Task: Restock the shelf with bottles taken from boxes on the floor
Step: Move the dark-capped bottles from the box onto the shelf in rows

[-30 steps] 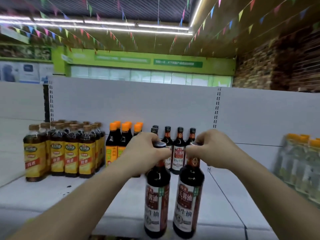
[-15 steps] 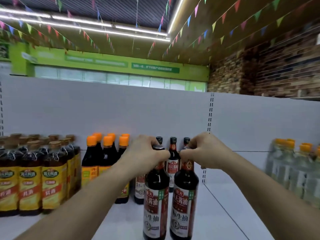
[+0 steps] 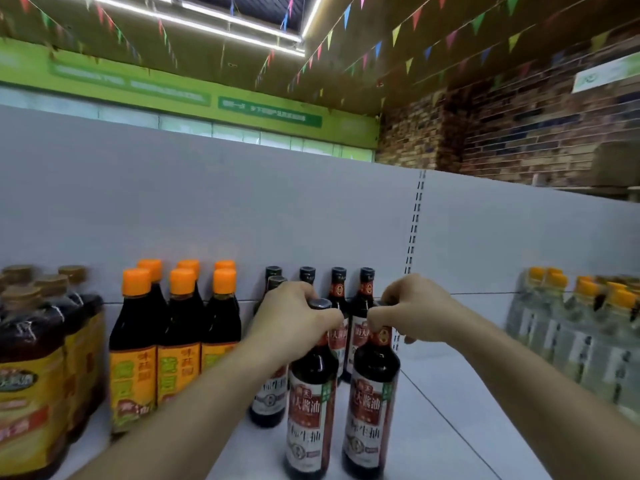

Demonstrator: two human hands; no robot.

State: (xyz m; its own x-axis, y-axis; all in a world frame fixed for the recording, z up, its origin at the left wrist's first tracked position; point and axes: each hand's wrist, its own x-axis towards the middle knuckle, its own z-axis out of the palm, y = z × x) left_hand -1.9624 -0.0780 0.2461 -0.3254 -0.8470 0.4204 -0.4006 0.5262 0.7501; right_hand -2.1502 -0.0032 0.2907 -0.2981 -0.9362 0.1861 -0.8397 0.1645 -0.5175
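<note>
Two dark soy sauce bottles with red-and-white labels stand side by side on the white shelf (image 3: 450, 420). My left hand (image 3: 294, 320) grips the neck of the left bottle (image 3: 311, 410) just under its black cap. My right hand (image 3: 412, 310) grips the neck of the right bottle (image 3: 372, 407), hiding its cap. Both bottles are upright, their bases at the shelf surface. Right behind them stands a group of several matching dark bottles (image 3: 337, 296) against the back panel.
Orange-capped dark bottles (image 3: 180, 337) stand to the left, and large yellow-labelled bottles (image 3: 41, 368) at the far left. Clear bottles with orange caps (image 3: 581, 337) fill the right end. Bare shelf lies between the held bottles and the clear ones. A grey back panel (image 3: 242, 209) closes the rear.
Both hands have carried the two bottles further in over the shelf, closer to the row of matching bottles. The view has shifted nearer and rightward.
</note>
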